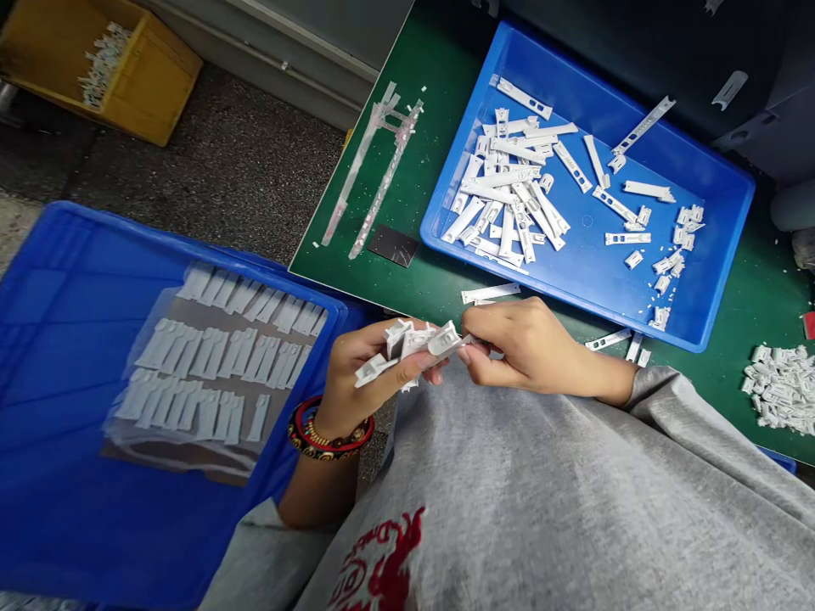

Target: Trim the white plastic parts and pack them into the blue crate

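Several small white plastic parts (415, 341) are gathered in my left hand (366, 361), its fingers curled round them and the thumb pressing one near the fingertips. My right hand (525, 346) pinches the end of a white plastic piece (447, 339) that meets the parts in the left hand. Which part of that piece lies between the right fingers is mostly hidden. Both hands are in front of the grey shirt, just off the edge of the green table (407, 293). Near the right knuckles a long white strip (490, 294) lies on the table.
A blue tray (589, 293) on the table holds loose white strips and small pieces. At right lies a heap of small white parts (780, 386). On the left, a blue crate (57, 339) contains rows of white strips (210, 352). A yellow bin (156, 76) stands on the floor.
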Tool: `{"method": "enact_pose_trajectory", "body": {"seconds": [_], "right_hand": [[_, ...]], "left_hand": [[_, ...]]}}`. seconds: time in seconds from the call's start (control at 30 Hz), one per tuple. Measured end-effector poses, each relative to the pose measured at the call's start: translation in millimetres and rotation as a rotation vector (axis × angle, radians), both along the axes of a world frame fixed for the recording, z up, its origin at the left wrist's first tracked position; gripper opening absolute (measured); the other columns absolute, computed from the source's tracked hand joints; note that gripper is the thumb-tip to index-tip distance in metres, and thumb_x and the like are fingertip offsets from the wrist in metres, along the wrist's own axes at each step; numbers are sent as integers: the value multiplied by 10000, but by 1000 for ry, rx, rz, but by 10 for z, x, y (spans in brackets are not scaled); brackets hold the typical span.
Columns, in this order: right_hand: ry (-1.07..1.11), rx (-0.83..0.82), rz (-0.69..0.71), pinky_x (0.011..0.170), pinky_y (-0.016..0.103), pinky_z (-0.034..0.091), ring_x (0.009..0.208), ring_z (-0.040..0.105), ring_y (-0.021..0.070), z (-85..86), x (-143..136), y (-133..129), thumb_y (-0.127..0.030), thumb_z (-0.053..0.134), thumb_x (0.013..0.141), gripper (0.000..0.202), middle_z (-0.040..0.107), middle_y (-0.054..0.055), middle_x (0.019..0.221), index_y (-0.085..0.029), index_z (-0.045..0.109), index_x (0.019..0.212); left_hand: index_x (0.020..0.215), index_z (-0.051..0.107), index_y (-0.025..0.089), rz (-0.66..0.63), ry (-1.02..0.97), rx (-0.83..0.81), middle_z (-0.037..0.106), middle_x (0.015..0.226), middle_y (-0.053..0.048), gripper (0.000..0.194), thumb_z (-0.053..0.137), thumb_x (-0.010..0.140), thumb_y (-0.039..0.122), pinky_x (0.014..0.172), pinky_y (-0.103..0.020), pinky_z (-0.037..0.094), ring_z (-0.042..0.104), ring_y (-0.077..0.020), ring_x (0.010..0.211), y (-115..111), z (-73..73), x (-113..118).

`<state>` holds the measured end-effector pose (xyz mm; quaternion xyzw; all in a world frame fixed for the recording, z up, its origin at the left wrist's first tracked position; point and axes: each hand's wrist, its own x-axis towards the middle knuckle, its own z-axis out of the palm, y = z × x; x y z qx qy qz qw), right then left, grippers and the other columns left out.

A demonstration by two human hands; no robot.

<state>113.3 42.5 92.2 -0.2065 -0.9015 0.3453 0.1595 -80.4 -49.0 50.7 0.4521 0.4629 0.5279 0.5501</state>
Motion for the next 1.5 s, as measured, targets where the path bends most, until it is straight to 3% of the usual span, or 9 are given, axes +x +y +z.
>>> {"method": "enact_pose_trajectory", "body": {"seconds": [0.3,0.47,0.57,0.73,0.83,1.17,1.33,1.5], "right_hand": [[-66,-31,-37,515,239,224,534,370,90,-56,23,-14,-361,365,1004,362,440,-35,591,-203,454,692],[-70,-156,-22,538,230,256,553,391,89,-15,41,-10,-344,381,986,316,433,-39,611,-209,425,704],[-14,-223,-43,556,221,276,550,360,83,18,49,43,-344,430,962,270,412,-52,632,-219,386,727],[39,-271,-3,570,223,275,557,330,83,-11,7,132,-310,417,961,250,373,-59,641,-228,340,738],[32,-294,85,583,225,284,568,348,87,-32,-21,150,-295,400,972,256,373,-55,644,-228,339,733],[-3,-278,108,583,231,282,575,366,88,-40,-28,150,-347,395,997,310,410,-43,655,-227,336,717],[-10,-329,152,576,229,279,564,352,84,-30,-35,166,-418,407,1008,367,406,-47,638,-220,360,702],[-14,-415,210,593,227,293,583,396,84,-30,-34,179,-377,366,1033,368,460,-34,648,-199,441,720]], "left_hand": [[923,760,219,3,5,-138,726,638,6,116,754,818,269,496,-255,536,667,-155,510,12,-8,24],[938,751,200,-14,-78,-180,728,662,-9,158,767,818,302,502,-239,529,662,-145,525,26,-33,5],[918,712,175,-171,-410,-274,659,577,10,225,752,830,378,401,-188,451,563,-97,409,57,-84,6],[830,657,178,-621,-955,-544,501,465,55,256,729,814,422,234,-173,236,312,-49,229,98,-188,51],[794,656,191,-680,-1065,-629,429,419,63,243,726,801,424,211,-200,139,214,-44,205,105,-245,88],[796,649,207,-785,-1126,-712,415,382,55,243,715,778,441,178,-215,105,148,-48,192,117,-348,93],[657,552,214,-833,-1038,-725,381,354,60,368,759,706,515,153,-220,103,144,-51,171,139,-351,80],[629,521,219,-816,-966,-715,346,337,70,436,755,690,581,161,-229,112,131,-50,164,138,-398,62]]}}
